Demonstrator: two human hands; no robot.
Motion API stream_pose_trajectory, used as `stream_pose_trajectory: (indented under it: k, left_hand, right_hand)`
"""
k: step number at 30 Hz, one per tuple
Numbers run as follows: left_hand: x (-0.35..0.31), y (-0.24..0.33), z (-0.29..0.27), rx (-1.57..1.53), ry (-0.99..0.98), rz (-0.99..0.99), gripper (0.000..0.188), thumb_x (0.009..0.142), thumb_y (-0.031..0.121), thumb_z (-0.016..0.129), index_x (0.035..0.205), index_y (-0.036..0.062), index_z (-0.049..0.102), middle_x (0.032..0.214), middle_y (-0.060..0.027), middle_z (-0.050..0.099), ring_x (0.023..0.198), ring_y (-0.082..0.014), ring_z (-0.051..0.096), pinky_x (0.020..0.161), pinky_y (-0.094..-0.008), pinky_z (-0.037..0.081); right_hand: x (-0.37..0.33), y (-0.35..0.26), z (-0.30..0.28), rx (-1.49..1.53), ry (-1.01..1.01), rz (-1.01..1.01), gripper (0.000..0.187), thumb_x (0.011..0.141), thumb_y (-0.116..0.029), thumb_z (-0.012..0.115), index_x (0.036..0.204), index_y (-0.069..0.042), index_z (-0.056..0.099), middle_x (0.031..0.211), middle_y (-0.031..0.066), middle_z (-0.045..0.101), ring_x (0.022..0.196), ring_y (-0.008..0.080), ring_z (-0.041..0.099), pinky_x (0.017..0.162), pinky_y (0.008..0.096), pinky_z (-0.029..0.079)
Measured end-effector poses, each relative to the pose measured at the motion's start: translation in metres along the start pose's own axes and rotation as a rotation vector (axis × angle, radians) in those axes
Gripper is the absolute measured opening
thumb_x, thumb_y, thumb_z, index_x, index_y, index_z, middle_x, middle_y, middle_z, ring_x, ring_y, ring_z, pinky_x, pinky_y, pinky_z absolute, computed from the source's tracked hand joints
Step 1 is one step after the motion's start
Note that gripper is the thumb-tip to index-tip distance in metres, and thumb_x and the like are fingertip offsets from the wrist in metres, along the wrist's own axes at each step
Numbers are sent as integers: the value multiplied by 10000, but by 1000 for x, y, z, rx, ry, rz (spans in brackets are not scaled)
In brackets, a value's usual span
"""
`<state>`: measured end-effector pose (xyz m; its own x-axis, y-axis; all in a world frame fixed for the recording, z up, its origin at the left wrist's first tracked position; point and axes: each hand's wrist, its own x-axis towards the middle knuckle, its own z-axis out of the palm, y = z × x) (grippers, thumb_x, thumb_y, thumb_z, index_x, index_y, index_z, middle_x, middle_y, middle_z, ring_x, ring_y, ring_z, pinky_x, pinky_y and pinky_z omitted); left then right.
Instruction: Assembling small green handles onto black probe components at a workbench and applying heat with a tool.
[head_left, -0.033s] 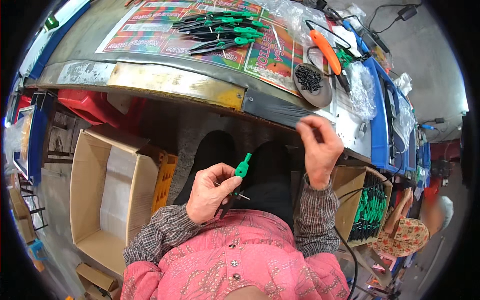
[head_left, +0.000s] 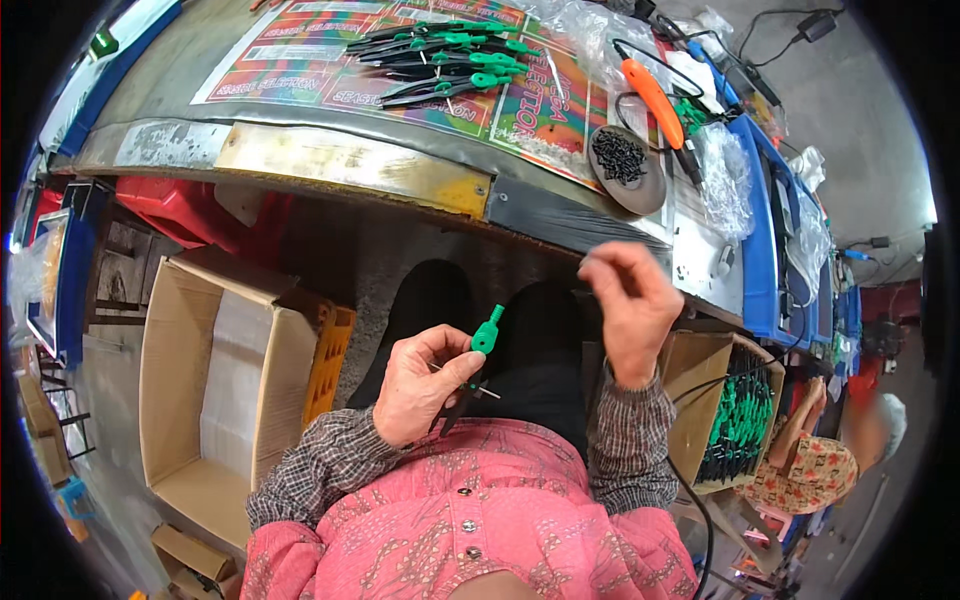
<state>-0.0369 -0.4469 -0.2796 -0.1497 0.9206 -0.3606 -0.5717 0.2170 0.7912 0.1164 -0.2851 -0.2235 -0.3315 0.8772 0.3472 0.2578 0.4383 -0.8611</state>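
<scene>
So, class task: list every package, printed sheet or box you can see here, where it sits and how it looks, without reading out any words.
Printed poster sheet: flat on the workbench, rectangular, red, green and yellow panels.
Open cardboard box: on the floor to the person's left, tall, brown, white lined.
Cardboard box: at the person's right, brown, filled with green-handled tools.
Clear plastic bags: on the bench's right end, crumpled.

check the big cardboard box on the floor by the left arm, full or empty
Empty, as far as shows: the open cardboard box has its flaps up and only bare inner walls and bottom visible.

Single head view, looking down, close over lap.
</scene>
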Motion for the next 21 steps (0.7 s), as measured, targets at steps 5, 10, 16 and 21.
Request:
stream_pose_trajectory:
  k: [5,10,16,21]
  left_hand:
    - [-3,2,3,104,2,55,116,898,113,655,933,10,614,697,19,572,518,-22,457,451,-185,360]
    - [-7,4,8,148,15,107,109,886,91,652,900,-13,622,729,19,589,620,-16,489,518,-189,384]
    - [-11,6,9,225,31,162,117,871,82,662,912,-22,628,785,2,616,734,-33,529,613,-199,444]
    - [-12,4,10,294,54,219,118,859,76,669,917,-20,632,800,-9,619,745,-43,545,616,-203,471]
  right_hand:
    - [-47,-19,14,129,-316,-64,126,750,44,720,858,-3,674,821,65,636,704,115,595,594,236,469]
    - [-68,-13,25,195,-345,-84,167,745,29,745,895,-14,687,887,59,599,720,105,578,588,227,464]
    - [-72,-11,27,165,-318,-115,169,751,25,745,905,-25,695,875,47,574,719,98,563,588,220,464]
    - [-74,-7,30,178,-310,-102,175,741,30,748,899,-25,697,875,55,583,728,112,578,597,220,468]
